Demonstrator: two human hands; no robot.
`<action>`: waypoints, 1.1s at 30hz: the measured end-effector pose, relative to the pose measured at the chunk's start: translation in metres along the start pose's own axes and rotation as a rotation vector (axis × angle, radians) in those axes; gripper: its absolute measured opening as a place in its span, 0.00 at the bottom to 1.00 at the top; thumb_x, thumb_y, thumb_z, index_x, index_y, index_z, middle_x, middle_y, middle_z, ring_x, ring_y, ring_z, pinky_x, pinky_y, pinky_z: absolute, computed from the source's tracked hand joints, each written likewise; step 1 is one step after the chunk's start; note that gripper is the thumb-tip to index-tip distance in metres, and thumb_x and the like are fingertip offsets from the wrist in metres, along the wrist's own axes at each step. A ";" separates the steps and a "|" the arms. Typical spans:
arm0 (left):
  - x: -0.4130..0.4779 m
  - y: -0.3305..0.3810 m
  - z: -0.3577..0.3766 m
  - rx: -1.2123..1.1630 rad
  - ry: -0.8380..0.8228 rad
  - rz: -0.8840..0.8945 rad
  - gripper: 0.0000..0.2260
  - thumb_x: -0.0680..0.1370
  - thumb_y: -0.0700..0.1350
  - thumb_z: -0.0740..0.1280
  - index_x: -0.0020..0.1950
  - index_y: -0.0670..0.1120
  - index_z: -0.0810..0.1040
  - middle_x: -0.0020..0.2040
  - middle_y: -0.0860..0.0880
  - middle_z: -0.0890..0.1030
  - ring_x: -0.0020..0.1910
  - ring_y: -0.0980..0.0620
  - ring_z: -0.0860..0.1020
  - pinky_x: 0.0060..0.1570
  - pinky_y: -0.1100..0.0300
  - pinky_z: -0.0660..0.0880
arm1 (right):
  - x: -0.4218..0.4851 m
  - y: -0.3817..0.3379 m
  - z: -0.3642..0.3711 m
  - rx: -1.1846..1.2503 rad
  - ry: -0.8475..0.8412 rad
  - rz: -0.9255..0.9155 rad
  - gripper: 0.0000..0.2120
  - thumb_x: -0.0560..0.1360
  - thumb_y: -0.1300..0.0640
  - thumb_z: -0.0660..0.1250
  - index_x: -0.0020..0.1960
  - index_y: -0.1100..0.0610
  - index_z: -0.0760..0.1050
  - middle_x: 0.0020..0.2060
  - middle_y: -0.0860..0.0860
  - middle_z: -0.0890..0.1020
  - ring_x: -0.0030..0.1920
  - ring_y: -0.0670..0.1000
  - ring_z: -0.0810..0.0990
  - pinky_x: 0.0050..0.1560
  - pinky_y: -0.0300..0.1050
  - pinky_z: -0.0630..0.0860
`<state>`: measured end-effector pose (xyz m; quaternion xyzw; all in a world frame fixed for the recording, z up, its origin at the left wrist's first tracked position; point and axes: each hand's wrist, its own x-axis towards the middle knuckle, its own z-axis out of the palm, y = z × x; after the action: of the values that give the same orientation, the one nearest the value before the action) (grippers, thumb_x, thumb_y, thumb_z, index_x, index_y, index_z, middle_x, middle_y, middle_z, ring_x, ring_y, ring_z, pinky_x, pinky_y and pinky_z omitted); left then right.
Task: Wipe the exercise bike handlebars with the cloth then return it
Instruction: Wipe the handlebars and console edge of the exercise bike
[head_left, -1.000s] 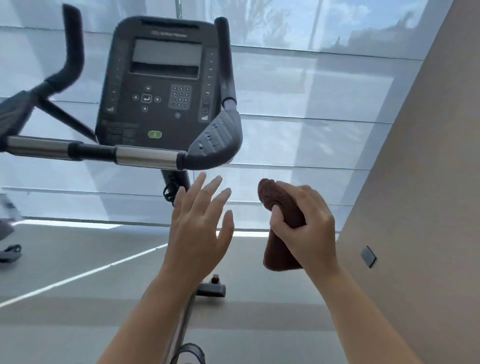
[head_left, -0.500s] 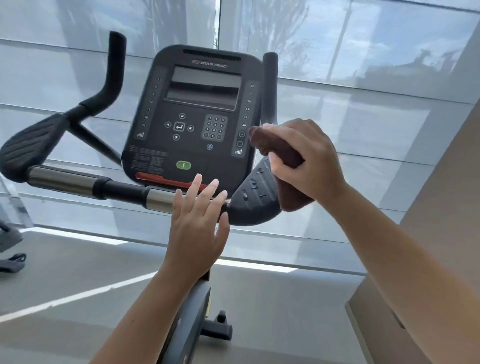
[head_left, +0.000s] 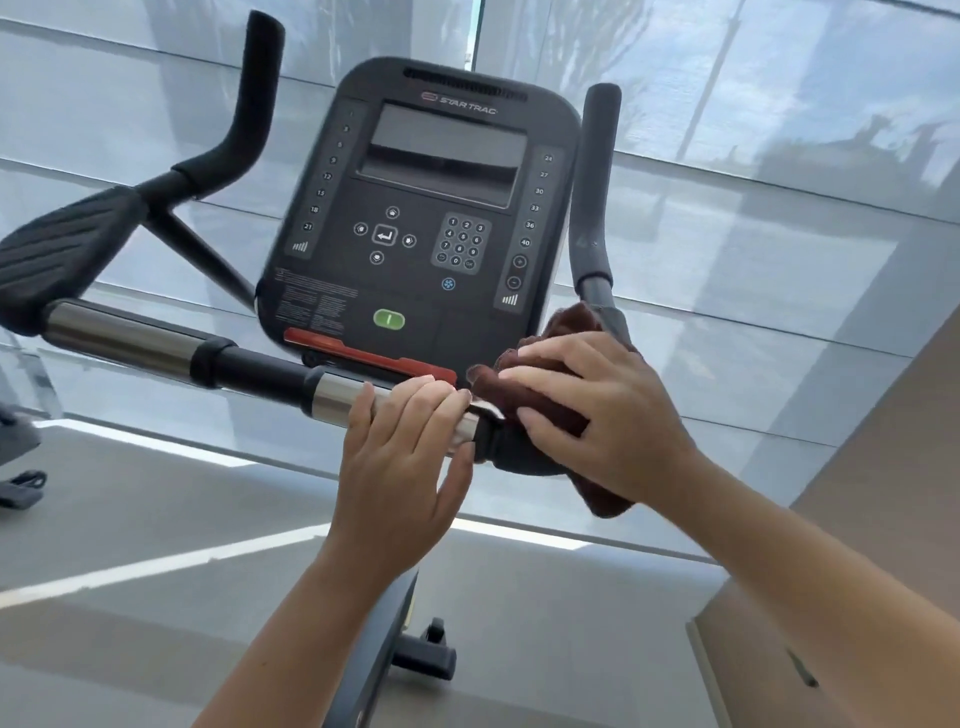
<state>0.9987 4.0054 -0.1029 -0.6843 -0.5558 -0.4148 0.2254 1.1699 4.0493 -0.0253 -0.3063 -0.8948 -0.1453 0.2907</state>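
The exercise bike's handlebar (head_left: 119, 332) runs across the view as a chrome and black tube, with black elbow pads at each end and upright grips (head_left: 597, 182) beside the console (head_left: 431, 208). My left hand (head_left: 405, 457) grips the chrome section just left of the right pad (head_left: 519, 452), fingers curled over the top. My right hand (head_left: 597, 410) holds a brown cloth (head_left: 571, 322) wrapped over that right pad and presses it down. One end of the cloth hangs below my wrist.
The left elbow pad (head_left: 62, 249) and left upright grip (head_left: 249, 104) stand free. A beige wall (head_left: 883, 467) rises close on the right. The bike's frame and foot (head_left: 426, 660) lie below my arms, and other equipment (head_left: 21, 483) sits at the left edge.
Both hands rose to the handlebar. My left hand went from open in the air to gripping the chrome tube. My right hand brought the cloth down onto the right pad.
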 end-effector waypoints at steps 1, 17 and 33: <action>0.001 -0.001 0.000 0.004 -0.007 0.007 0.17 0.77 0.47 0.55 0.56 0.40 0.78 0.55 0.43 0.80 0.58 0.42 0.76 0.63 0.47 0.60 | 0.008 0.012 -0.007 0.025 -0.030 0.034 0.13 0.73 0.50 0.62 0.54 0.50 0.80 0.55 0.47 0.80 0.55 0.53 0.76 0.53 0.56 0.73; -0.001 -0.007 0.007 0.025 0.038 0.042 0.17 0.77 0.47 0.55 0.55 0.40 0.78 0.54 0.43 0.80 0.57 0.43 0.76 0.62 0.47 0.60 | -0.007 0.001 -0.011 0.030 -0.012 0.170 0.20 0.70 0.47 0.65 0.62 0.48 0.75 0.66 0.49 0.71 0.63 0.53 0.69 0.62 0.44 0.65; 0.000 -0.002 0.001 -0.030 0.000 0.003 0.17 0.76 0.47 0.55 0.55 0.39 0.78 0.55 0.42 0.80 0.57 0.41 0.76 0.62 0.47 0.61 | 0.023 0.002 -0.004 -0.119 0.128 0.362 0.10 0.72 0.51 0.68 0.52 0.48 0.80 0.54 0.50 0.76 0.52 0.57 0.73 0.49 0.45 0.71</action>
<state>0.9975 4.0065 -0.1039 -0.6885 -0.5484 -0.4228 0.2156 1.1585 4.0600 -0.0084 -0.4689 -0.7945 -0.1625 0.3500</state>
